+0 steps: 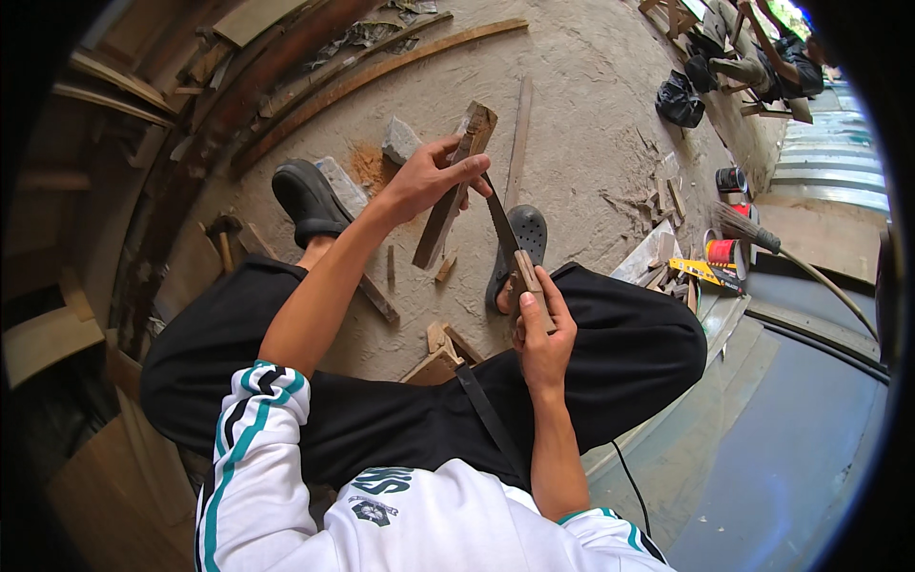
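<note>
My left hand (431,177) is closed around a short brown wood strip (440,227), holding it tilted above the floor. In my right hand (547,341) is the pale wooden handle (530,286) of a narrow, dark, saw-like blade (501,221). Its far end reaches up to the fingers of my left hand, seemingly touching them; I cannot make out teeth along the edge. Beneath my hands, small wood offcuts (446,266) lie on the concrete. Orange-brown sawdust (368,164) is heaped beside a grey stone block (400,141).
Dark clogs (307,198) are on my feet. A hammer (225,242) rests at left, near stacked boards. Long timber strips (381,67) lie farther off. At right are paint cans (726,252), a brush-ended stick (753,229) and wood scraps. Another person (786,69) sits at the far right.
</note>
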Tool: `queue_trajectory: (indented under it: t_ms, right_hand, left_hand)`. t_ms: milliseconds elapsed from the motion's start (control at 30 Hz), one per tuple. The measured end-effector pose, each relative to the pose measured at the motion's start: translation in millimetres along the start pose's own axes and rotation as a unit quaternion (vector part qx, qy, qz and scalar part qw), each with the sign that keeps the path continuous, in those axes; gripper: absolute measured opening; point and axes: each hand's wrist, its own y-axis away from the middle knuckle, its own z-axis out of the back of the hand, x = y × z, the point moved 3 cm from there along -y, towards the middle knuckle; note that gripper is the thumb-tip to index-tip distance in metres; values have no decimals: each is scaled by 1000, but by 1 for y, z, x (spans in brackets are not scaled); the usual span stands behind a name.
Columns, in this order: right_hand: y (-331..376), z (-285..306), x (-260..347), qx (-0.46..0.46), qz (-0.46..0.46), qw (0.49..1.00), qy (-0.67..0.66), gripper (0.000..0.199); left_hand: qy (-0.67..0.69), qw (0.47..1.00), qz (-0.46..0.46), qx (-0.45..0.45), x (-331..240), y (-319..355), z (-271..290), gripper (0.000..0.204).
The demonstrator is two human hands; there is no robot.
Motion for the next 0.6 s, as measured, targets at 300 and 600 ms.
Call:
queue_trajectory:
  t_ms: [300, 600]
  right_hand:
    - [4, 1, 7, 2, 1, 1000, -12, 44]
    - [1, 9, -9, 20, 42, 999, 11, 45]
  left_hand:
    - [161, 985, 17, 67, -7, 28, -25, 54]
    - [251, 963, 15, 97, -29, 39, -45, 79]
